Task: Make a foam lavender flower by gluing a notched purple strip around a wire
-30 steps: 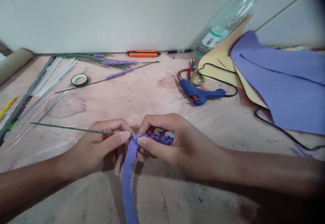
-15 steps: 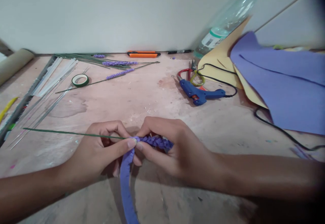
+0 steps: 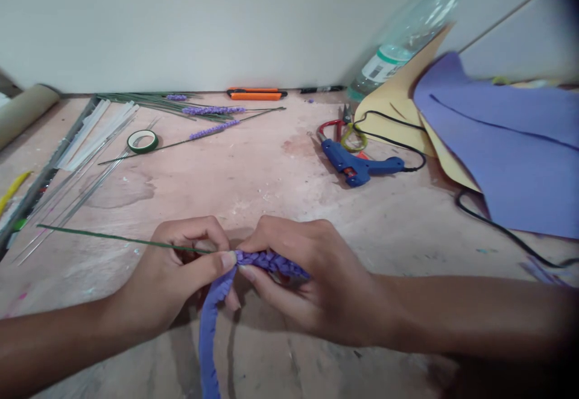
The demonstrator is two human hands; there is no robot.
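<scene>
Between my two hands, low in the middle of the view, is a green wrapped stem [image 3: 122, 239] with purple fringed paper wound around its right part as a flower spike [image 3: 266, 260]. My left hand [image 3: 190, 266] pinches the purple strip [image 3: 208, 333] against the stem where the winding ends. From there the loose strip hangs down past the bottom edge, its fringed side facing right. My right hand [image 3: 316, 272] has thumb and fingers closed round the wound spike, hiding its right end. The bare stem points left, past my left hand.
At the back left lie green stems with finished purple spikes [image 3: 212, 110], green tape [image 3: 142, 141], glue sticks [image 3: 97, 134] and wires [image 3: 85, 191]. A blue glue gun [image 3: 357, 167], scissors [image 3: 346, 128], bottle [image 3: 384, 61] and purple sheet [image 3: 511, 146] occupy the right. An orange cutter [image 3: 256, 94] lies by the wall.
The hanging strip has swung left, and the pinch point has shifted slightly left and down. My right thumb and forefinger have parted a little around the spike.
</scene>
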